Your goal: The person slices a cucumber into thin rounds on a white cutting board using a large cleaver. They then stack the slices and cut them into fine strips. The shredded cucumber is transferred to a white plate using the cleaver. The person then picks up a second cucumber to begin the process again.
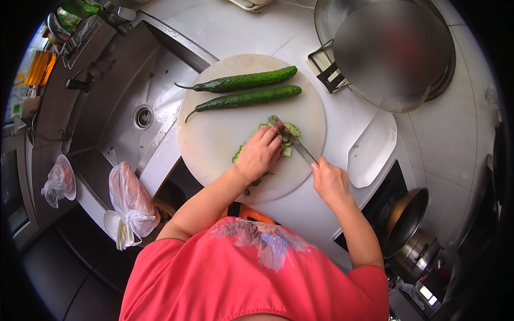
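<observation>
My right hand (331, 181) is closed around the handle of a kitchen knife (295, 141). The blade slants up and left over the cutting board, against a heap of cut cucumber pieces (293, 129). My left hand (262, 151) presses down on the cucumber beside the blade, fingers bent, and hides part of the heap. Two whole cucumbers (245, 82) lie side by side on the far part of the round white cutting board (217, 136). Dark green scraps (255, 182) sit on the board under my left wrist.
A steel sink (120, 108) adjoins the board on the left. Meat in a plastic bag (130, 192) rests at its near edge. To the right are a white dish (371, 150), a black frying pan (405, 224) and a steel pot (415, 257). A large pan lid (327, 24) stands behind.
</observation>
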`<move>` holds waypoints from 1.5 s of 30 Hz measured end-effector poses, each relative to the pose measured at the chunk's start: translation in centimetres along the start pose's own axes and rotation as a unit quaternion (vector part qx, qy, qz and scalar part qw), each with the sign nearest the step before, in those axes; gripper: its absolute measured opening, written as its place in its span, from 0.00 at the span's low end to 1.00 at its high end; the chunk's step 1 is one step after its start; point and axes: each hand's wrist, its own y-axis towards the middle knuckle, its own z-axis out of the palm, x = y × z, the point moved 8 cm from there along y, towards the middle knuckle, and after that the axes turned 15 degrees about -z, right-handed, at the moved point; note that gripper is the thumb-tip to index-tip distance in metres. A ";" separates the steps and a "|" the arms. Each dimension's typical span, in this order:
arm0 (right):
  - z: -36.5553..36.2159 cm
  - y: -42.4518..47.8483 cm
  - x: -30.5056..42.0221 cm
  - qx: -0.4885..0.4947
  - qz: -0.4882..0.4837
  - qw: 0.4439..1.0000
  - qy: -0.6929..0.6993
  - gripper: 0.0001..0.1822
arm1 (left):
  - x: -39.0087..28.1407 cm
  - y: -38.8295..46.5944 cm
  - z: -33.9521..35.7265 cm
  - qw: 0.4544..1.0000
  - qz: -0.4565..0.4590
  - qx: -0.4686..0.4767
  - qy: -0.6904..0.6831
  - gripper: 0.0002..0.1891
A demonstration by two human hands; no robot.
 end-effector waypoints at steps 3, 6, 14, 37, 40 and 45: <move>-0.6 0.0 0.7 -0.007 -0.003 1.000 0.001 0.12 | -0.1 0.1 -0.2 1.000 -0.001 -0.007 -0.004 0.17; 0.4 0.1 0.0 0.003 0.001 1.000 -0.005 0.12 | -0.3 0.2 -0.4 1.000 -0.002 -0.010 -0.006 0.17; -0.3 0.4 0.5 -0.001 -0.003 1.000 -0.005 0.13 | -0.1 0.0 -0.2 1.000 0.005 -0.021 0.007 0.16; 1.8 -0.8 0.6 -0.021 -0.005 1.000 -0.018 0.12 | -0.5 0.2 -0.6 0.999 -0.007 -0.003 0.039 0.13; 1.9 -1.0 1.0 -0.035 -0.011 0.999 -0.017 0.12 | -1.2 0.6 -1.2 0.994 0.015 -0.002 0.104 0.11; 2.3 -1.2 1.2 -0.036 -0.013 0.999 -0.018 0.12 | -1.1 -0.2 -1.4 0.998 0.027 0.006 0.055 0.13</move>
